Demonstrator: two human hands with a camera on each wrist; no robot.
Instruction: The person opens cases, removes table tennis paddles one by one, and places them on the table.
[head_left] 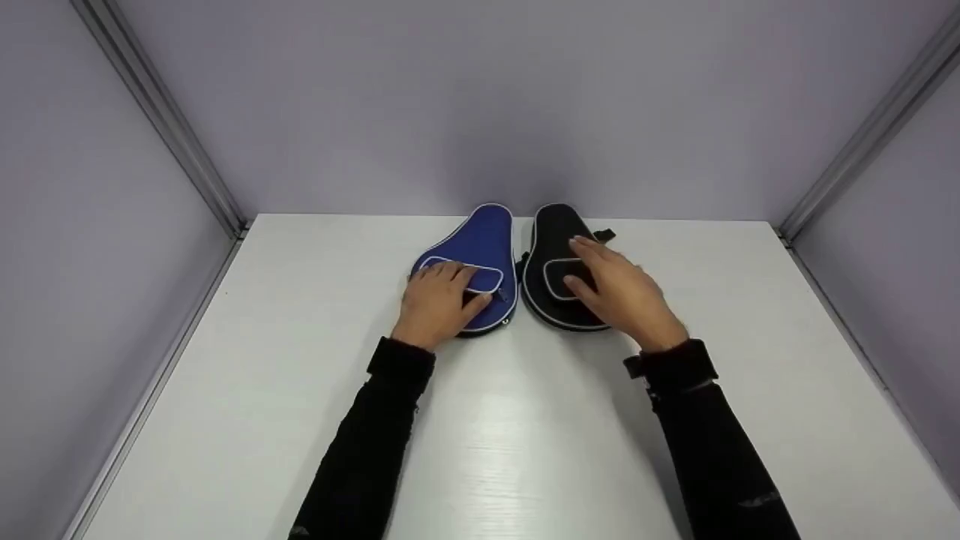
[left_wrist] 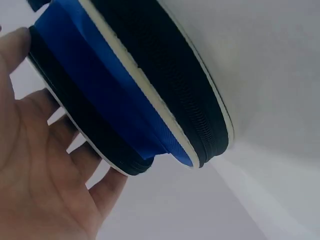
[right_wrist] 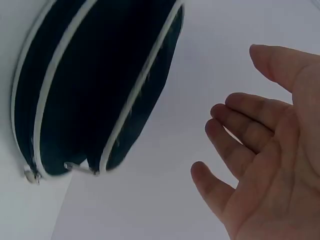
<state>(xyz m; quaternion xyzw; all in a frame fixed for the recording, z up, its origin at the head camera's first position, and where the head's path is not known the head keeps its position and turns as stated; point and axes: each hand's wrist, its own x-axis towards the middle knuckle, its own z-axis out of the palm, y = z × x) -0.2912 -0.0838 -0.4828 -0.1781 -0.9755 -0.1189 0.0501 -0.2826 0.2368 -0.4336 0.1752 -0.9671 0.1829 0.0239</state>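
Observation:
Two table tennis paddle cases lie side by side on the white table, a blue one [head_left: 491,236] on the left and a black one [head_left: 555,229] on the right. Both have pale piping and a front pocket. My left hand [head_left: 435,304] rests on the blue case's pocket [left_wrist: 95,85], fingertips touching the pocket's zipped edge, fingers loosely spread. Over the black case hovers my right hand [head_left: 622,292], fingers extended and holding nothing. In the right wrist view, a gap separates that hand [right_wrist: 270,145] from the black case's pocket [right_wrist: 155,75].
The white table [head_left: 255,315] reaches back to a pale wall [head_left: 360,105], with side walls at left and right. Metal profiles [head_left: 165,120] run up the corners. A small black strap [head_left: 604,235] sticks out at the black case's right.

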